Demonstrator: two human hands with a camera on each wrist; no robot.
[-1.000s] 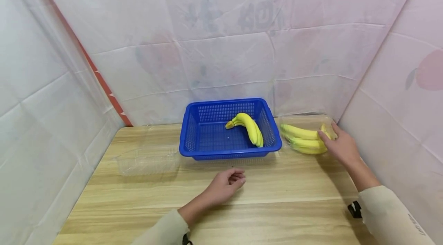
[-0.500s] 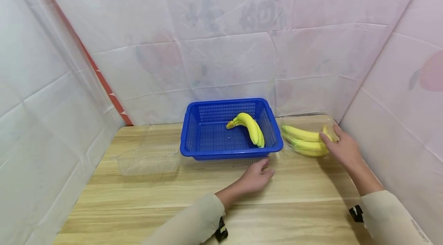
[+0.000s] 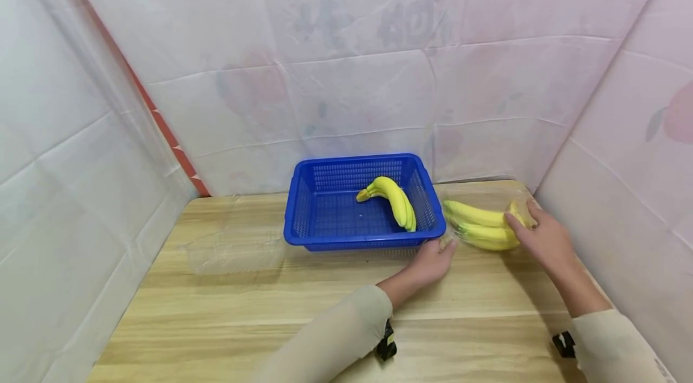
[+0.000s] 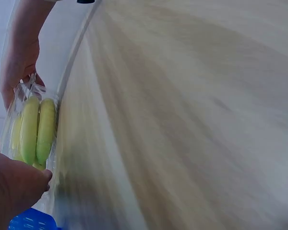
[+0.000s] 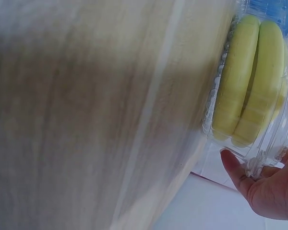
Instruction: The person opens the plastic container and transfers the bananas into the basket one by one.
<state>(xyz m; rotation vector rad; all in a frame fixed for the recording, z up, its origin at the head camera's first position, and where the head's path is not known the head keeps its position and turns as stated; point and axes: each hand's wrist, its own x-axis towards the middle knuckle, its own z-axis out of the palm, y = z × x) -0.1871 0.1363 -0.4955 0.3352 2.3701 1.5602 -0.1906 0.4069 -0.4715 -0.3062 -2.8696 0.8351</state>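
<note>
A clear plastic clamshell container [image 3: 479,193] with yellow bananas [image 3: 484,232] inside lies at the right of the table. My right hand [image 3: 547,238] grips its right end, with the thumb in front; the right wrist view shows that thumb [image 5: 237,175] at the plastic edge. At the container's left end, by the basket's front right corner, is my left hand [image 3: 430,263]. Its thumb [image 4: 36,179] and fingers lie on either side of that end in the left wrist view. The basket rim partly hides these fingers in the head view.
A blue plastic basket [image 3: 365,240] stands at the middle back, holding another bunch of bananas [image 3: 397,202]. Left of it sits a second clear plastic container [image 3: 235,254] with its lid raised. Fabric walls [image 3: 352,100] enclose the wooden table [image 3: 243,317] at the back and sides.
My left hand has moved right across the table front, from before the basket to the container's left end. The right hand has stayed at the container's right end, shifting only slightly.
</note>
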